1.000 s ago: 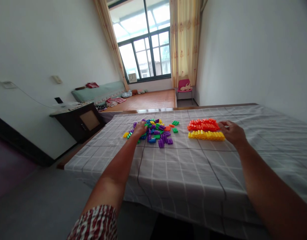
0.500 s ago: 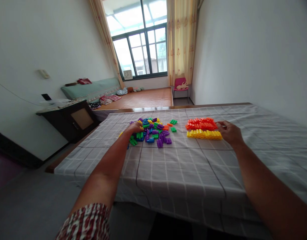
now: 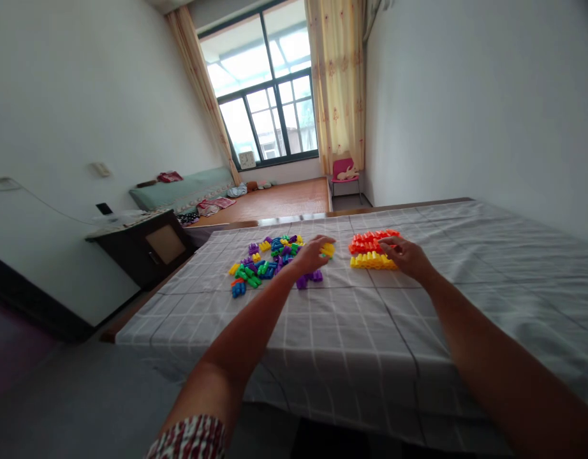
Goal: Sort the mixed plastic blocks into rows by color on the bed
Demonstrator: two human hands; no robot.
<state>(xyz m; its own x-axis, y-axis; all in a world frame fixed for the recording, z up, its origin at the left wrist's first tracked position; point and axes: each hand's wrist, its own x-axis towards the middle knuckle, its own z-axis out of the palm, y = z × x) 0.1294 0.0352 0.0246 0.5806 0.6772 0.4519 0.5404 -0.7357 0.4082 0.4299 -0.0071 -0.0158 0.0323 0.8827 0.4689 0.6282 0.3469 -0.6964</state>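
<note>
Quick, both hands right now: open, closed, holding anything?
Left hand: closed, holding a yellow block.
Right hand: fingers curled by the near yellow row; cannot tell whether it holds anything.

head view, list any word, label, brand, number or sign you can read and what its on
No text can be read in this view.
Square clock: dial too small and blurred to read.
Loose plastic pieces, yellow row and orange-red row: no lettering can be made out.
Tablecloth: checked lines only.
</note>
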